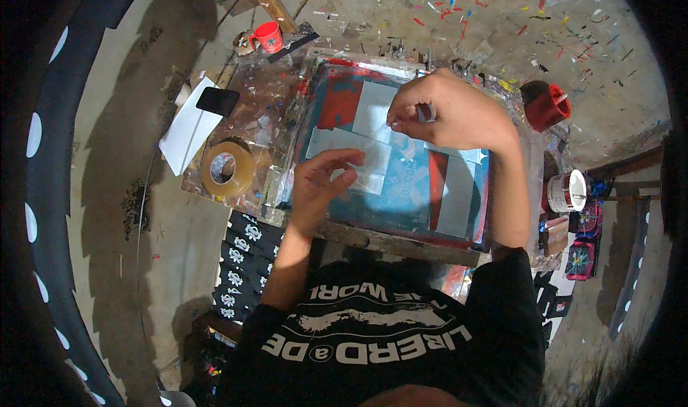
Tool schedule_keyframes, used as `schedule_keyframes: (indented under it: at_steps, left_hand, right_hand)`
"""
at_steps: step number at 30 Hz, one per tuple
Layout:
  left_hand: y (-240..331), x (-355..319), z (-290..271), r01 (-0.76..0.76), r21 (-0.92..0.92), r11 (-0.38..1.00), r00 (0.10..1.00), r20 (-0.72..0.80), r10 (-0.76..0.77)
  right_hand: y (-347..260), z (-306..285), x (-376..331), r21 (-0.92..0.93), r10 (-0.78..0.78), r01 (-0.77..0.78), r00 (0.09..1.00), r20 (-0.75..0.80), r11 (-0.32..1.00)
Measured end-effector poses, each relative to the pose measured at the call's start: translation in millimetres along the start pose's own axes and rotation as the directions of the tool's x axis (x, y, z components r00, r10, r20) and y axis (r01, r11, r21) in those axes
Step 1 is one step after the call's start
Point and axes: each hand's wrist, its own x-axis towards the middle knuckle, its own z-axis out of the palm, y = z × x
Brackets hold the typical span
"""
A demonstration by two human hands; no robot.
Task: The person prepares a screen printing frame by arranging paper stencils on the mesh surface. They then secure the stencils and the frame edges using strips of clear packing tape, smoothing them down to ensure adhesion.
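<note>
A screen-printing frame (pixel 373 240) lies on the bench in front of me, its mesh blue with red patches. Pale translucent strips (pixel 459 195) cover parts of the mesh, and a light printed design (pixel 407 170) shows between them. Over the left part of the mesh hovers my left hand (pixel 320 185), fingers loosely curled and thumb apart from them. My right hand (pixel 451 109) is above the far part, thumb and forefinger pinched together. Whatever is in that pinch is too small to make out. Left of the frame rests a roll of clear-brown tape (pixel 242 178).
A black phone (pixel 217 101) lies on white paper (pixel 188 136) at the bench's left edge. A red mug (pixel 268 37) stands at the far left. On the right are a red container (pixel 548 107) and a white tub (pixel 567 192). Black printed fabric (pixel 247 260) lies below.
</note>
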Motion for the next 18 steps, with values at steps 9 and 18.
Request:
schedule_keyframes:
  at_steps: [9,18]
  left_hand:
    - [11,1,5,0.154,0.087,0.984,0.98,-0.14,-0.141]
    - [-14,-1,-9,0.288,0.018,0.958,0.947,-0.153,-0.282]
  right_hand:
    - [0,22,-23,-0.049,-0.154,0.15,0.982,-0.107,0.987]
    - [-47,93,-79,-0.356,-0.334,0.252,0.924,-0.189,0.9]
